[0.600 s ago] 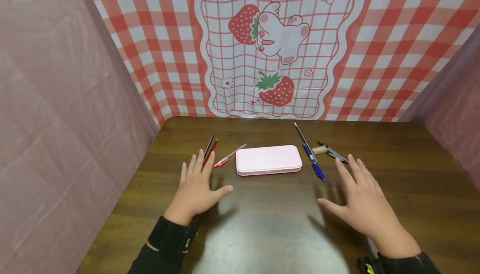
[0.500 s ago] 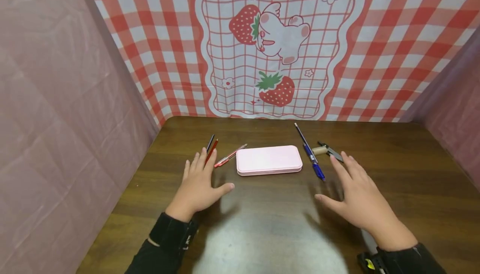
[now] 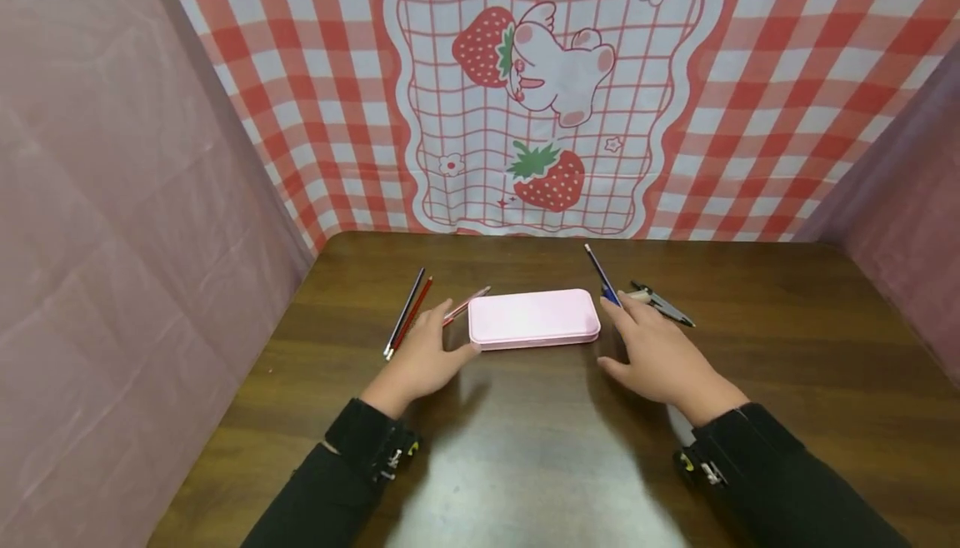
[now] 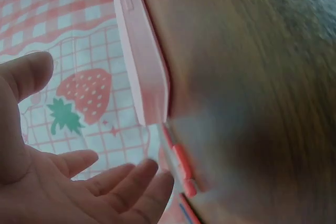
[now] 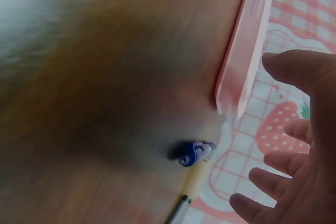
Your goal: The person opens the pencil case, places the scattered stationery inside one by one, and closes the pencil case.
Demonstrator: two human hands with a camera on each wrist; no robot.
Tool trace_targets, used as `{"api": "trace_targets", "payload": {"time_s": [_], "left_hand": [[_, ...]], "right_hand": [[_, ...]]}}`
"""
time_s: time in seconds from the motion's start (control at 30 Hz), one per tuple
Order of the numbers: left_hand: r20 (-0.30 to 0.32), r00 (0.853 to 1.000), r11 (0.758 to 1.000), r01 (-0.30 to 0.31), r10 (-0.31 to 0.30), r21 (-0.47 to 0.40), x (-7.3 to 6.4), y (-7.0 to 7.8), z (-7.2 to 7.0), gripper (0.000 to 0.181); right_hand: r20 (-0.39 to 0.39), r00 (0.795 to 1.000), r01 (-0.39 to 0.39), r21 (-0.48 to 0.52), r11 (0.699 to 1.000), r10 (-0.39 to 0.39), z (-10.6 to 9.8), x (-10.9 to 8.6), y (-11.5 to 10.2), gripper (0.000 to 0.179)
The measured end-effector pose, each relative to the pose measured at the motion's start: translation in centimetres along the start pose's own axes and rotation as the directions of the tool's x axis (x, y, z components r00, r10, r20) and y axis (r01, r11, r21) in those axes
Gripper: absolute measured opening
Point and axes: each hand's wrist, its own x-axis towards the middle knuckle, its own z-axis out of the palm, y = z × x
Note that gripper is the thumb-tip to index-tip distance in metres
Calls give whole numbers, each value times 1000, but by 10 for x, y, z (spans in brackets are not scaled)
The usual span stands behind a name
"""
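Observation:
A closed pink pencil case (image 3: 534, 319) lies flat near the middle of the table. My left hand (image 3: 426, 359) hovers beside its left end, fingers spread and holding nothing. On the other side, my right hand (image 3: 660, 356) is near the right end, fingers loosely extended. Both wrist views show a gap between the hand and the pink case (image 4: 140, 56). A red pen (image 4: 182, 162) lies by the case's left end, partly hidden by my left hand in the head view. Below my right hand lies a blue pen (image 5: 195, 153), mostly covered in the head view.
Left of my left hand lie a dark pencil (image 3: 405, 311) and a red pencil (image 3: 415, 312). Beyond my right hand are a slim purple-blue pencil (image 3: 599, 271), a beige piece (image 3: 640, 297) and a drawing compass (image 3: 666, 307). A checked strawberry cloth (image 3: 337, 115) hangs behind the table.
Both hands have moved inward and forward towards the ends of the pencil case. The pencils at left are more exposed, while the blue pen is now mostly covered.

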Motion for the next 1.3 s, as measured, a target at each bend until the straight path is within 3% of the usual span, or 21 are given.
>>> {"api": "trace_targets", "payload": {"time_s": [0.23,0.43,0.6,0.8,0.9,1.3], "left_hand": [[45,999,997,15,-11,-80,13,-8,6,79],[84,996,995,-5,14,-103,21,-9,13,76],[85,995,993,-38,48,-112,28,-7,18,70],[120,992,997,37,-28,-70,32,-7,22,79],[127,991,996,45,-35,-74,32,-6,23,80],[92,995,994,52,-44,-96,34,-1,25,83]], "right_hand": [[80,997,19,33,999,-22,6,31,1,87],[123,992,42,-15,999,-40,11,45,-1,88],[145,989,35,22,999,-38,13,56,-4,91],[191,980,46,84,995,-61,22,66,-4,95],[214,975,30,98,995,-50,26,68,-5,96],[136,990,18,168,986,-41,25,67,-2,93]]}}
